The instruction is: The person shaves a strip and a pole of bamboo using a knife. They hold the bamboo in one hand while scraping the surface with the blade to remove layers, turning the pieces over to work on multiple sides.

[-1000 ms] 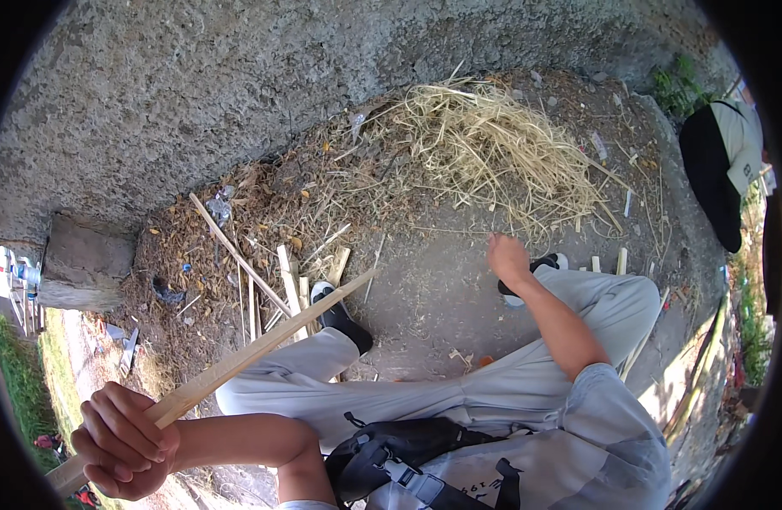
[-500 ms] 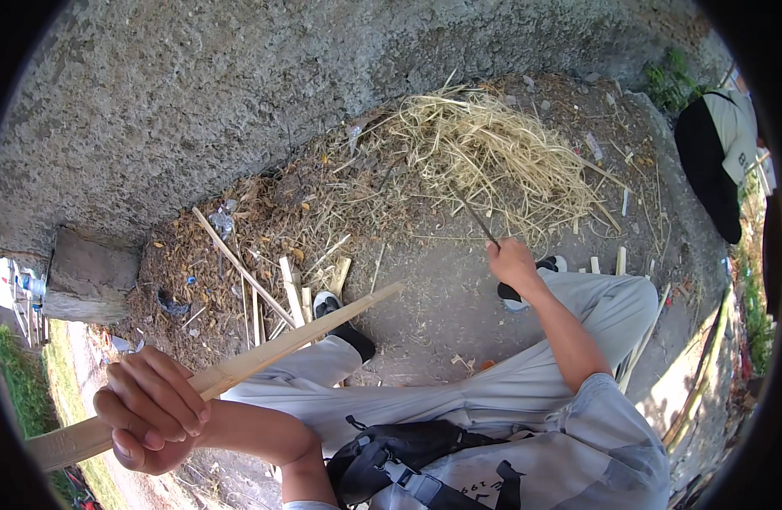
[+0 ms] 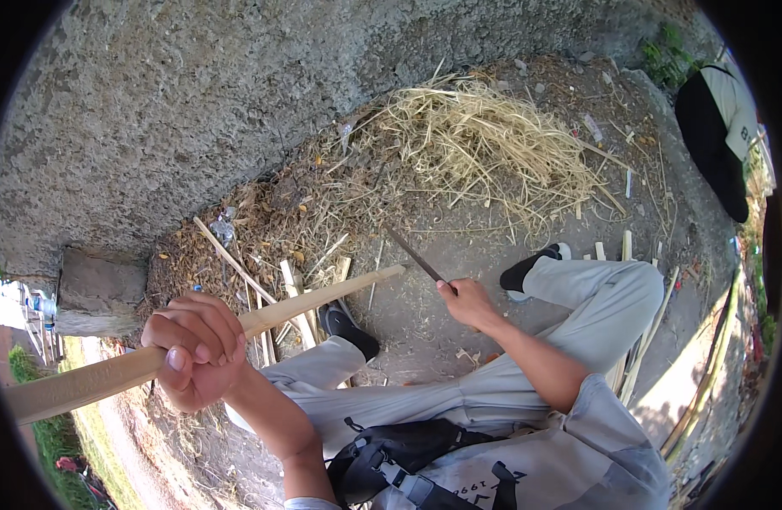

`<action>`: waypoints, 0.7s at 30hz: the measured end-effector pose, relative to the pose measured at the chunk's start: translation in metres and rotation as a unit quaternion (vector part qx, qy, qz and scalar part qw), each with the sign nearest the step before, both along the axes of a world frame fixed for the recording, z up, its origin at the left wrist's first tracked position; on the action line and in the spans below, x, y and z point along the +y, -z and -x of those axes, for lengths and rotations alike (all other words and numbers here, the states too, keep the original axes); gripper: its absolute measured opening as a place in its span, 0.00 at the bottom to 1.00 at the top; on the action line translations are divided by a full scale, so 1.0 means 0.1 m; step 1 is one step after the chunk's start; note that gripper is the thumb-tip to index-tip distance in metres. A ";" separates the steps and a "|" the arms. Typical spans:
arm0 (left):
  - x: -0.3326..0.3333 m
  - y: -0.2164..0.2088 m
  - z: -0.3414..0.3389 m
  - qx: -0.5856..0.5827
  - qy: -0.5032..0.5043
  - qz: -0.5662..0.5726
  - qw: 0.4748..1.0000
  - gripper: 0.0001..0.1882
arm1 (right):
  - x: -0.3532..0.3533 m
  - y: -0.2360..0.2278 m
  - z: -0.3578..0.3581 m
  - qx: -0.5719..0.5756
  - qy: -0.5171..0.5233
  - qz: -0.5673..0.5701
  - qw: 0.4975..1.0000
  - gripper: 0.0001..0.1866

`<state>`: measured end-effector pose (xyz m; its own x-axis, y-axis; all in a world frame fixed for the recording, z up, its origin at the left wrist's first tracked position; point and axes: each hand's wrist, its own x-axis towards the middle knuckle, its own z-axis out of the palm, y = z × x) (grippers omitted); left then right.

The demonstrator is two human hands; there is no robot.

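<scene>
My left hand [image 3: 195, 350] is closed around a long pale bamboo strip [image 3: 323, 297]. The strip slants up to the right, and its narrowed end lies over the bare ground between my feet. In my right hand [image 3: 471, 304] is the handle of a knife [image 3: 415, 257] with a long dark blade. The blade points up and to the left, with its tip above and close to the strip's end. A gap shows between blade and strip in this view, though I cannot judge the depth.
A heap of pale bamboo shavings [image 3: 493, 140] lies before a rough grey wall [image 3: 212, 85]. Cut bamboo pieces [image 3: 306, 327] lie by my left foot. A concrete block [image 3: 102, 285] stands at the left. At the far right, part of another person [image 3: 714, 140] shows.
My right hand has moved left and down, bringing the knife nearer the strip's end. My left hand has shifted right and up, and the strip now lies at a flatter slant.
</scene>
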<state>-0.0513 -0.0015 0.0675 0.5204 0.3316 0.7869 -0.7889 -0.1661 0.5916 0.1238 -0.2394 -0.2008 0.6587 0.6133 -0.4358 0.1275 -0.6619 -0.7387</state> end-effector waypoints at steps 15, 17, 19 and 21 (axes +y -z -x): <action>-0.02 -0.05 -0.07 0.063 -0.071 0.041 0.995 0.06 | 0.02 0.06 -0.05 0.005 -0.025 0.035 0.999 0.26; -0.02 -0.05 -0.06 0.069 -0.067 0.040 0.995 0.07 | 0.02 0.06 -0.04 0.003 -0.024 0.033 0.999 0.26; -0.02 -0.05 -0.06 0.071 -0.061 0.038 0.995 0.07 | 0.03 0.05 -0.03 0.002 -0.022 0.028 0.999 0.26; -0.03 -0.05 -0.05 0.059 -0.061 0.044 0.995 0.07 | 0.03 0.04 -0.03 0.016 -0.019 0.037 0.999 0.25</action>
